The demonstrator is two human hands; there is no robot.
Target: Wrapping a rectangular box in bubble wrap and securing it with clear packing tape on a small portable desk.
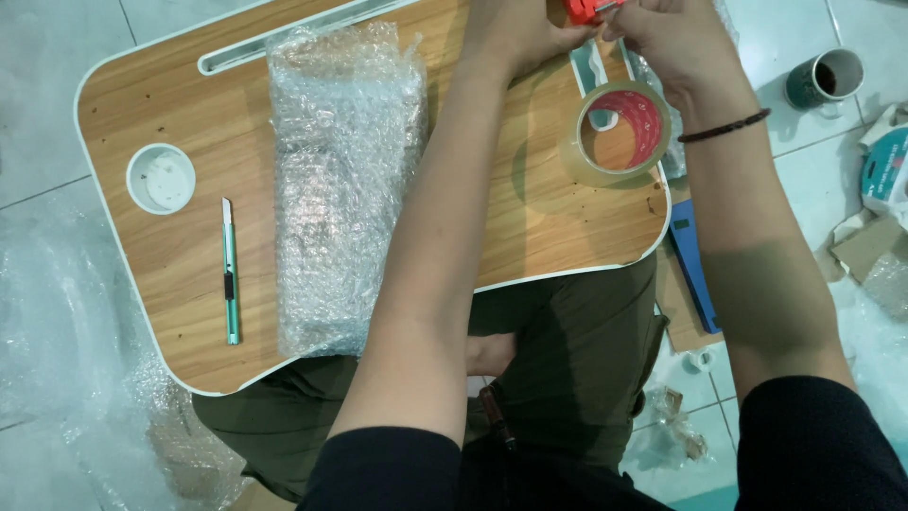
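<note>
We sit on the tiled floor (57, 57) with a wooden lap desk (530, 218) across our legs, its top edged in white and cut with a long slot near the far side. The largest thing on it is a bundle wrapped in bubble wrap (345, 180), lying lengthwise from the far edge to the near edge, just left of our left forearm. More loose bubble wrap (57, 331) covers the floor at the left.

A roll of clear packing tape (619, 132) with a red core hangs in the air beneath our right hand, above the right end of the desk; its shadow falls on the wood beside it.

Our left hand (515, 33) and right hand (672, 38) meet at the top edge of the view, both with fingers pinched on a small red tape dispenser (588, 9), only partly in view. A dark cord bracelet (724, 126) circles our right wrist.

To the left on the desk a white round cup holder (161, 178) is set into the surface, and nearer to us lies a slim teal utility knife (228, 270), well apart from both hands. On the floor at the right stand a dark green mug (825, 79) and, beside the desk, a blue flat piece (695, 265) and scraps of cardboard (865, 248).
</note>
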